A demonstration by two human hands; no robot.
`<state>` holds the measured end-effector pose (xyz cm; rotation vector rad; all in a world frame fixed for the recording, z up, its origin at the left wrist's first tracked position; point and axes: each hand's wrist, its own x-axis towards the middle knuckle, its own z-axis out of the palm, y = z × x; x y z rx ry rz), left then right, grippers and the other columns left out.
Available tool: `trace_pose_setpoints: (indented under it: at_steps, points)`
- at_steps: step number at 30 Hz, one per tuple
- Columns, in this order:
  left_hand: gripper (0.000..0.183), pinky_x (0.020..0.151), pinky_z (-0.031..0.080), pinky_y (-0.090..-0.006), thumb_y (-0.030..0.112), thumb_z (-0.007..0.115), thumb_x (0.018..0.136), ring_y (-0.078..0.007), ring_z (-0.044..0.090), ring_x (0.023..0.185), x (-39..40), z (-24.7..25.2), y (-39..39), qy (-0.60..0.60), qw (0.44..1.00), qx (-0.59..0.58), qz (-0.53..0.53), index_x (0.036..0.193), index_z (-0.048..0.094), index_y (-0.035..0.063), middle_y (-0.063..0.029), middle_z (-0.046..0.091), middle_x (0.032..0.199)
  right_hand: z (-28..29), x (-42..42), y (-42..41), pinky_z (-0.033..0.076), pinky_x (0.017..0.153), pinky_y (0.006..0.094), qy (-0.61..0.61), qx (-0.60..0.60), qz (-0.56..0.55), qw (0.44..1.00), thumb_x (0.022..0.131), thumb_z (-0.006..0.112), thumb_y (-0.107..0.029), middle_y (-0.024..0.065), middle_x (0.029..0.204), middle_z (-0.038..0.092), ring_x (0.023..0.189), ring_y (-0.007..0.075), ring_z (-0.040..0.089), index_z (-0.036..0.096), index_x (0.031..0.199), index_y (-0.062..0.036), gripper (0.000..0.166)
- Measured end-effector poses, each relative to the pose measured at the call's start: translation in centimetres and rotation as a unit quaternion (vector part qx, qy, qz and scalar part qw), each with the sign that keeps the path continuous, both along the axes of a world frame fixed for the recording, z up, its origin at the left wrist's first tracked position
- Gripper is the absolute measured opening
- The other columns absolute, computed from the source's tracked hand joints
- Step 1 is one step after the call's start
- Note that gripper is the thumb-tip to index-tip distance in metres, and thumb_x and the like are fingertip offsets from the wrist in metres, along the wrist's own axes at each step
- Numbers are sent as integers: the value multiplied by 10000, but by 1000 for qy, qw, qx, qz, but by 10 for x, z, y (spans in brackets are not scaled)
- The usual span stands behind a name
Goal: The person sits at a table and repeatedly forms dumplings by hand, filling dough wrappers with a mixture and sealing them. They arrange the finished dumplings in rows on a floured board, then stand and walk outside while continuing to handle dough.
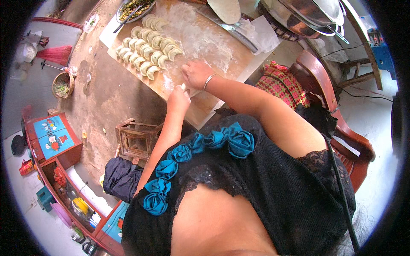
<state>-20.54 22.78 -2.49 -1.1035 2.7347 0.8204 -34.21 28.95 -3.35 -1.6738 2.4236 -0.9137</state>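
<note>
My left hand (179, 98) is at the near edge of the floured wooden board (205, 110), its fingers curled on a piece of pale dough (194, 93). The dough is mostly hidden under my hands. Just beyond it my right hand (196, 74), with a bracelet (209, 82) at the wrist, bends down in a loose fist over the board. What lies under its fingers cannot be seen. Rows of crescent dumplings (146, 51) lie on the board, left of my right hand. A bowl of chopped filling (134, 9) stands at the far left corner, with dark chopsticks (129, 18) in it.
A cleaver (238, 33) lies at the board's far right beside crumpled plastic (264, 33). A large metal pot (301, 16) stands beyond. A red wooden chair (320, 76) is at my right. On the left are a wooden stool (136, 137), a basket (63, 85) and a painted cabinet (54, 140).
</note>
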Motion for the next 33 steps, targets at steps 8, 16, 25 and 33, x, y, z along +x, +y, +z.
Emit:
trace_pose_setpoints:
  at_steps: [8, 16, 25, 33]
  points:
    - [338, 724, 462, -476, 287, 531, 854, -415, 598, 806, -13, -7, -21, -43, 987, 141, 65, 888, 578, -46, -272, 607, 819, -7, -19, -29, 473, 567, 467, -36, 64, 1, 997, 841, 492, -293, 136, 662, 607, 619, 345, 597, 580, 738, -95, 240]
    - [407, 719, 464, -473, 356, 525, 860, -410, 600, 801, -16, 5, -16, -45, 984, 144, 96, 883, 587, -45, -272, 608, 830, -10, -33, -39, 472, 572, 456, -4, 64, 131, 989, 855, 485, -311, 126, 661, 603, 630, 341, 595, 581, 739, -99, 260]
    - [403, 757, 456, -485, 372, 511, 866, -413, 586, 858, -13, 1, -13, -15, 994, 76, 73, 872, 604, -19, -267, 606, 853, 2, -41, -33, 477, 668, 423, -73, 134, 182, 971, 859, 516, -304, 126, 801, 627, 764, 310, 609, 608, 852, -99, 225]
    - [389, 473, 481, -387, 305, 496, 896, -281, 606, 515, -10, 2, -8, 15, 988, 133, 81, 864, 562, -77, -208, 595, 649, 83, -90, 105, 480, 718, 375, -121, 239, 170, 948, 840, 556, -278, 101, 879, 648, 806, 279, 613, 616, 931, -97, 211]
